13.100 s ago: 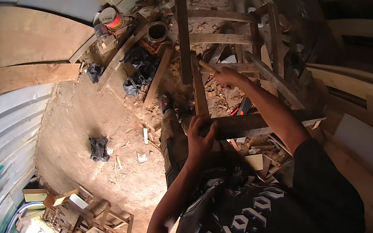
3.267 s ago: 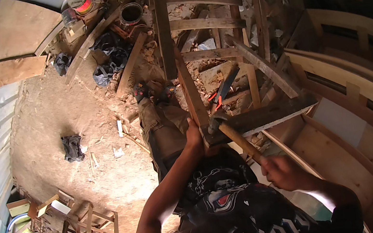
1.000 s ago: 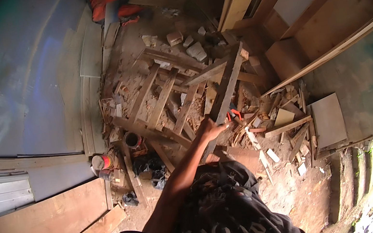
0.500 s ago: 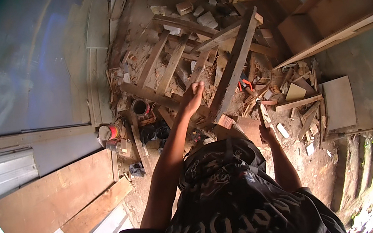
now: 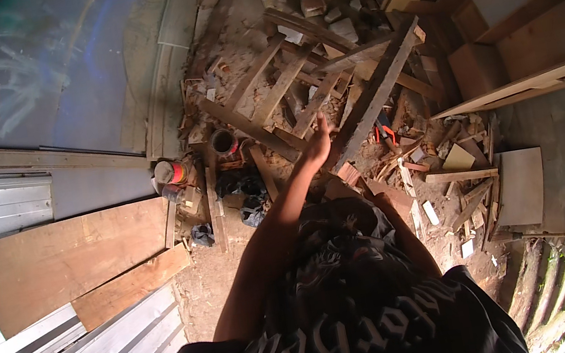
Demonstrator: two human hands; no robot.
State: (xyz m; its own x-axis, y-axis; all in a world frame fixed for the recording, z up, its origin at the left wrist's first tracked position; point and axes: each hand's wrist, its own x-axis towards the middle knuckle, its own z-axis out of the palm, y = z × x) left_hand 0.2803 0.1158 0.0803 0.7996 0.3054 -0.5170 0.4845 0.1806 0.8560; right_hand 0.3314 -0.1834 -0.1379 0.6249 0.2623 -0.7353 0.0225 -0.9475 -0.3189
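My left hand [image 5: 318, 146] reaches over the wood in front of me, fingers stretched out, holding nothing I can see. Beside it lies a long thick dark beam [image 5: 377, 95], slanting away to the far right. Left of the beam is a wooden frame of crossed boards [image 5: 285, 84], and the hand shows above its near end. My right hand [image 5: 382, 203] is low and close to my body, in shadow by a reddish-brown board [image 5: 393, 196]. Its fingers are hidden, and no hammer can be made out there.
Offcuts and splintered wood [image 5: 467, 154] cover the ground at right, with an orange-red tool [image 5: 386, 132] among them. Two cans, one open [image 5: 224, 142] and one lidded [image 5: 169, 172], stand at left near black plastic bags [image 5: 239, 183]. Plywood sheets [image 5: 74, 257] lean further left.
The view has shifted, so the scene sits further right. My right hand, earlier gripping a hammer by its handle, has drawn in toward my body. My left hand's fingers have straightened.
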